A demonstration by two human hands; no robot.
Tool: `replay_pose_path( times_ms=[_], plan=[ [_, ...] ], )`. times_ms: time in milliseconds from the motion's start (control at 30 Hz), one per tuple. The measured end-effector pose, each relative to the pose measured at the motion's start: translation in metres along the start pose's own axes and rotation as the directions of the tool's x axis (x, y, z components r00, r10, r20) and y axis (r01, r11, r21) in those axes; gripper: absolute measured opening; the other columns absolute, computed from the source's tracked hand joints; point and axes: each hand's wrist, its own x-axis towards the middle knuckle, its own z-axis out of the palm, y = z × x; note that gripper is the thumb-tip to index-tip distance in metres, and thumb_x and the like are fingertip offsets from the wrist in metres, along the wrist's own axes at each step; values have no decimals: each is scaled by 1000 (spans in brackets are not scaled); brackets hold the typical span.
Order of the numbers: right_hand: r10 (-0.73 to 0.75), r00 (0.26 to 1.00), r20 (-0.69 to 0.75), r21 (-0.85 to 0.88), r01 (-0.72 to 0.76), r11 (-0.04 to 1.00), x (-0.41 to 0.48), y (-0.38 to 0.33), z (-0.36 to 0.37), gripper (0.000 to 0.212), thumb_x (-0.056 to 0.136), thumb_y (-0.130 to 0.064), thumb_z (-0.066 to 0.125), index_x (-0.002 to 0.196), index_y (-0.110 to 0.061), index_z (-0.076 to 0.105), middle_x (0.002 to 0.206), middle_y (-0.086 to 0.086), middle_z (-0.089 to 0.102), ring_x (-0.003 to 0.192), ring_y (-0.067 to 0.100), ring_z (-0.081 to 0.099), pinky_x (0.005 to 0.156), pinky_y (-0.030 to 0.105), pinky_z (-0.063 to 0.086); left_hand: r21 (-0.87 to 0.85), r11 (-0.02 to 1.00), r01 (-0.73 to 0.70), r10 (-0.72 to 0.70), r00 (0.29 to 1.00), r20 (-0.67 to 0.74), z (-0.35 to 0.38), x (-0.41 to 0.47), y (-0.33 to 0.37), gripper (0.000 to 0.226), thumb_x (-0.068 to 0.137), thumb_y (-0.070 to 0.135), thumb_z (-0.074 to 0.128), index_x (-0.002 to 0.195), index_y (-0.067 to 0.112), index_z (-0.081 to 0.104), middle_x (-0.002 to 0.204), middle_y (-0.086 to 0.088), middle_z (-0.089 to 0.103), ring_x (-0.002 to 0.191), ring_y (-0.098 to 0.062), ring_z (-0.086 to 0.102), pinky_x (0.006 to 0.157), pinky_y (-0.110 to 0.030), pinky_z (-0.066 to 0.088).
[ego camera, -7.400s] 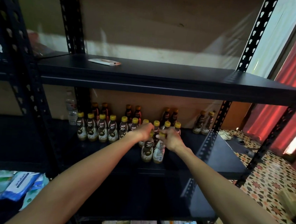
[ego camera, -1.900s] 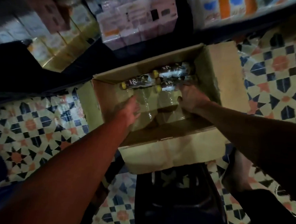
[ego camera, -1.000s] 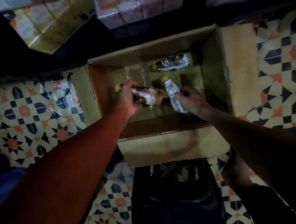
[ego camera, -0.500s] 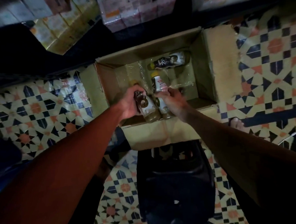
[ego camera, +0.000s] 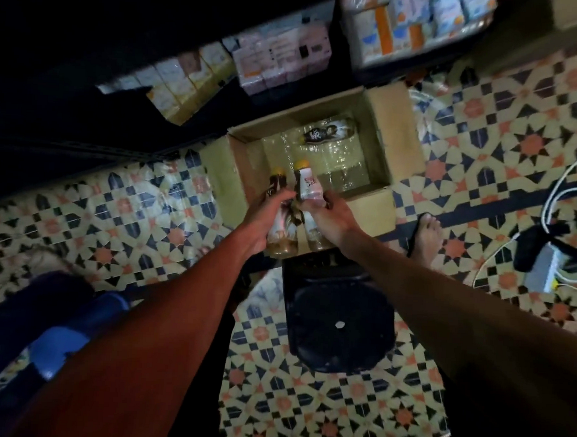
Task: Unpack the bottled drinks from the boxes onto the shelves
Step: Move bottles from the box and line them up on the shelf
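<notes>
**A:** What fills most of the view?

**B:** The patterned tile floor (ego camera: pixel 112 229). A dark shelf (ego camera: pixel 87 74) runs along the top edge and carries wrapped packs (ego camera: pixel 278 60) of cartons.

**A:** And the box?

**B:** An open cardboard box (ego camera: pixel 402 124) sits on the floor just in front of the shelf, with its flaps spread outward. Crumpled clear wrap (ego camera: pixel 336 164) covers its bottom. One dark-labelled bottle (ego camera: pixel 321 133) lies on its side near the far wall.

**A:** Anything nearer the person?

**B:** A black stool (ego camera: pixel 338 324) stands on the floor just this side of the box, between the two forearms. A foot (ego camera: pixel 426 235) in a sandal is planted to the right of the stool. White cables (ego camera: pixel 555 199) trail further right.

**A:** The hands?

**B:** Both are over the box's near edge, side by side. The left hand (ego camera: pixel 267 217) has its fingers wrapped round a brown bottle (ego camera: pixel 277 187). The right hand (ego camera: pixel 330 220) grips a pale bottle (ego camera: pixel 307 186) with a pink-and-white label.

**A:** How do those two bottles sit?

**B:** They touch along their sides, clear of the box floor. Their yellow caps point away from the person, towards the inside of the box.
</notes>
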Motion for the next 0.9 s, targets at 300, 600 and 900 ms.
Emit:
replay_pose_path(
  times_ms=[300, 600, 900],
  plan=[
    [-91, 994, -61, -73, 87, 994, -167, -76, -5, 54, 92, -42, 68, 135, -14, 50, 128, 8, 64, 103, 22, 62, 79, 33, 52, 5, 989, -149, 150, 988, -23, -2, -195, 49, 32, 94, 47, 59, 115, 24, 68, 119, -3, 69, 113, -22, 61, 106, -46, 41],
    [-239, 969, -56, -90, 233, 968, -297, -177, -21, 49, 90, -41, 72, 127, -16, 52, 110, 3, 68, 84, 16, 67, 65, 32, 59, -116, 942, -316, 296, 941, -165, -12, -328, 103, 33, 77, 46, 74, 95, 18, 78, 90, -6, 77, 92, -29, 73, 92, -49, 56],
    [-411, 912, -23, -87, 407, 909, -366, -262, -36, 41, 81, -39, 78, 116, -28, 60, 103, -3, 72, 88, 15, 69, 75, 34, 56, -151, 825, -545, 512, 833, -207, -23, -420, 168, 37, 70, 45, 81, 98, 22, 74, 96, -9, 77, 92, -29, 73, 92, -54, 55]
  ],
)
